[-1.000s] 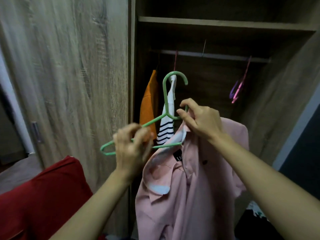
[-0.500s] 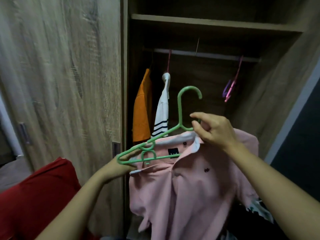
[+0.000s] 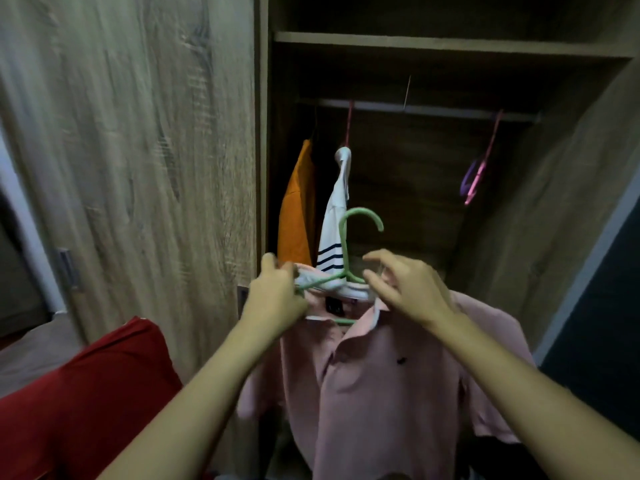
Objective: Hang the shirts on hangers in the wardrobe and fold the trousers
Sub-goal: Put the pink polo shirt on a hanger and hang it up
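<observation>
As its collar gapes, the pink shirt (image 3: 381, 393) droops.

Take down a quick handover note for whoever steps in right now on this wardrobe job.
Left hand grips the green plastic hanger at the collar; right hand pinches the pink polo shirt by its collar.
The hanger sits inside the shirt's neck, not yet on the wardrobe rail.
Done: orange shirt and white striped shirt hang on the rail.
Left: settle the collar, hook this hanger on the rail; fold trousers, none clearly in view.
</observation>
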Demonstrator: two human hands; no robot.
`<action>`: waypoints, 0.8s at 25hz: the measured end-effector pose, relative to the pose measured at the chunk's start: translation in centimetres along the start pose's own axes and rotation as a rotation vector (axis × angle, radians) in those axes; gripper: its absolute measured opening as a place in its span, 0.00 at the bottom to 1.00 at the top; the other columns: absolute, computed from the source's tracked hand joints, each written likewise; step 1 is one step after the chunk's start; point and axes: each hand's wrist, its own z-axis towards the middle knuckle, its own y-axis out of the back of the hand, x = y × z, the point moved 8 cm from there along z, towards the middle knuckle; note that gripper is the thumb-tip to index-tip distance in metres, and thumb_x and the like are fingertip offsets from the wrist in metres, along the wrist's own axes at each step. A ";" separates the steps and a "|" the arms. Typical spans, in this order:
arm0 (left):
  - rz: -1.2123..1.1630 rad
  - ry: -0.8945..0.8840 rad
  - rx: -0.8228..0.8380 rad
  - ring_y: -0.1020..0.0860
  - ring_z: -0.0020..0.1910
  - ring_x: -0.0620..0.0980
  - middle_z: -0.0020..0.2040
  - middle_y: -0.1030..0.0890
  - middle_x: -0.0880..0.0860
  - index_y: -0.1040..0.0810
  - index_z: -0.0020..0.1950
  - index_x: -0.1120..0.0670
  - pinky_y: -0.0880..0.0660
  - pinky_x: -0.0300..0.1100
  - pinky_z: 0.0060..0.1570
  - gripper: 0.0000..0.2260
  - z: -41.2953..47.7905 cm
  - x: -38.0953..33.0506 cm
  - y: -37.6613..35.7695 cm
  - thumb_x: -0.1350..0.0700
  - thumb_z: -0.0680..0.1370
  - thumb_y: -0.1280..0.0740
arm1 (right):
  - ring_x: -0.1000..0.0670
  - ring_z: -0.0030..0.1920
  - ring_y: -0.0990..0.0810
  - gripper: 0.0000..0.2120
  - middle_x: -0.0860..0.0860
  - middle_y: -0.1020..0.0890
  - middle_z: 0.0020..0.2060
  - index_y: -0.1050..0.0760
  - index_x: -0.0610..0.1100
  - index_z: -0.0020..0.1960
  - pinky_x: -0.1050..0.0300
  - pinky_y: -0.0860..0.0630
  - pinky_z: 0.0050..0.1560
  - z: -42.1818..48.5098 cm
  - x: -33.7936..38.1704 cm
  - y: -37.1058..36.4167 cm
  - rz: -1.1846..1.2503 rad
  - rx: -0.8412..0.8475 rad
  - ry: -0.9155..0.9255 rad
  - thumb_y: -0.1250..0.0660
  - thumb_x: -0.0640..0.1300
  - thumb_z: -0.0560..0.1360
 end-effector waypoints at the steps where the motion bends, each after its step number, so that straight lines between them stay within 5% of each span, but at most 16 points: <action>1: 0.051 -0.093 -0.086 0.26 0.49 0.64 0.55 0.32 0.59 0.31 0.58 0.57 0.28 0.51 0.45 0.16 -0.6 -2.0 0.3 0.60 0.71 0.36 | 0.49 0.40 0.20 0.12 0.55 0.21 0.38 0.25 0.53 0.55 0.53 0.25 0.37 0.5 -0.2 0.1 0.076 -0.004 -0.072 0.39 0.55 0.74; 3: 0.143 -0.472 -0.178 0.25 0.44 0.62 0.52 0.29 0.58 0.35 0.57 0.54 0.25 0.51 0.34 0.17 -3.1 -5.6 -0.5 0.59 0.70 0.37 | 0.50 0.39 0.21 0.12 0.55 0.22 0.36 0.25 0.54 0.54 0.54 0.26 0.39 1.0 -1.3 0.9 0.141 -0.054 -0.158 0.39 0.56 0.73; 5: 0.129 -0.658 -0.239 0.22 0.42 0.57 0.52 0.25 0.57 0.33 0.59 0.52 0.24 0.44 0.30 0.18 -4.8 -5.1 -0.1 0.50 0.70 0.37 | 0.52 0.38 0.21 0.11 0.54 0.19 0.35 0.23 0.53 0.50 0.53 0.26 0.39 0.9 -3.0 2.1 0.220 -0.124 -0.218 0.38 0.56 0.72; 9: 0.075 -0.423 -0.383 0.26 0.54 0.55 0.58 0.23 0.55 0.28 0.62 0.54 0.30 0.48 0.51 0.27 -2.1 1.0 3.8 0.36 0.73 0.42 | 0.57 0.37 0.21 0.08 0.54 0.18 0.37 0.21 0.49 0.46 0.60 0.28 0.38 0.3 -3.5 3.1 0.342 -0.226 -0.221 0.35 0.51 0.73; 11: 0.161 -0.461 -0.247 0.23 0.51 0.56 0.53 0.20 0.53 0.26 0.60 0.54 0.31 0.48 0.47 0.32 -0.5 1.5 3.3 0.30 0.73 0.50 | 0.62 0.35 0.23 0.08 0.59 0.20 0.37 0.21 0.48 0.47 0.67 0.31 0.36 0.9 -2.3 3.2 0.369 -0.228 -0.183 0.35 0.51 0.73; 14: 0.100 -0.497 -0.208 0.21 0.40 0.58 0.40 0.19 0.53 0.27 0.46 0.53 0.34 0.43 0.34 0.26 0.2 1.3 3.5 0.31 0.71 0.49 | 0.61 0.34 0.24 0.11 0.59 0.20 0.37 0.21 0.49 0.47 0.63 0.30 0.36 2.0 -0.8 3.0 0.346 -0.202 -0.117 0.36 0.55 0.72; 20: -0.035 -0.444 -0.268 0.34 0.28 0.52 0.25 0.34 0.43 0.40 0.32 0.46 0.39 0.43 0.29 0.18 1.0 3.4 7.5 0.32 0.68 0.44 | 0.55 0.47 0.21 0.12 0.57 0.20 0.46 0.23 0.53 0.53 0.56 0.25 0.46 3.4 -3.2 3.9 0.163 -0.056 -0.081 0.35 0.57 0.72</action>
